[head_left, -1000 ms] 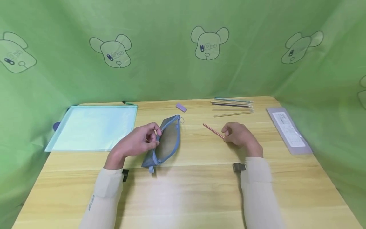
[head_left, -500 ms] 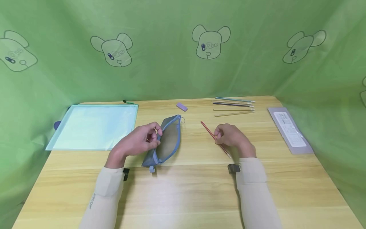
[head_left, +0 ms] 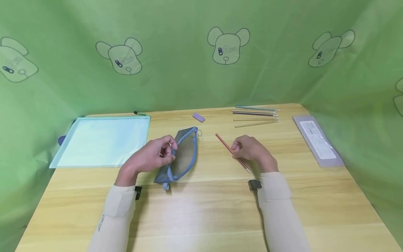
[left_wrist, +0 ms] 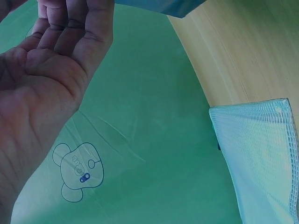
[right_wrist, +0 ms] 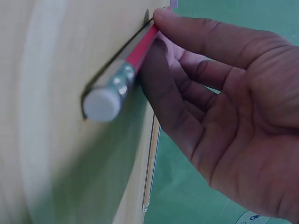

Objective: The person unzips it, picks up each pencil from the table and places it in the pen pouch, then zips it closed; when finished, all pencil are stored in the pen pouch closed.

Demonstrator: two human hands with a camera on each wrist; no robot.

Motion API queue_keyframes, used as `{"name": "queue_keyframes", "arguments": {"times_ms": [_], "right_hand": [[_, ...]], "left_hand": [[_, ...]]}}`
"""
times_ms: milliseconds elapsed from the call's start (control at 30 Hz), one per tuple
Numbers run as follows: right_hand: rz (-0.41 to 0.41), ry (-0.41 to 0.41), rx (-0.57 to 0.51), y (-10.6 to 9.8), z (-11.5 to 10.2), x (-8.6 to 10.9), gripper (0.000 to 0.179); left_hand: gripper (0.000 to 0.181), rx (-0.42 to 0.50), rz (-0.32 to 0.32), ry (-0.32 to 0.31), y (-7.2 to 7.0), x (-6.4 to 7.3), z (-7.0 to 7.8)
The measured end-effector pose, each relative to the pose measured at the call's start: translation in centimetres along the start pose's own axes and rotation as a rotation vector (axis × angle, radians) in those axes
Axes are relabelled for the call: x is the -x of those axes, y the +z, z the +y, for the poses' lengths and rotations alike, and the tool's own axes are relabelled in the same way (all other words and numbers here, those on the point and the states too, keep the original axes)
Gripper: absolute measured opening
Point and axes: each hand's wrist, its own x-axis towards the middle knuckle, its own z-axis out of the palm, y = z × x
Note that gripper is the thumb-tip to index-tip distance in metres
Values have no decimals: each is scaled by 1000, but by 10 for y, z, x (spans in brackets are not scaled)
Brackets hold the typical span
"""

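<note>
In the head view, you have a slim, straight red pencil [head_left: 223,142] to the right of the blue-grey zippered pouch [head_left: 185,155]; the pencil's near end carries a silvery metal band [right_wrist: 122,78] and a round white eraser tip [right_wrist: 101,105]. Your right hand [head_left: 252,150] pinches it partway along, both ends projecting past the fingers. Your left hand [head_left: 149,155] pinches the gaping pouch's left edge.
</note>
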Motion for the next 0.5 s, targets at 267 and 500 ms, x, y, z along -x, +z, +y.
{"name": "queue_keyframes", "arguments": {"times_ms": [267,500], "right_hand": [[2,-2,19,8,-7,-3,18],[3,-22,68,16,-15,-5,16]], "left_hand": [[21,-5,9,-1,0,0,0],[22,-2,14,2,1,0,-1]]}}
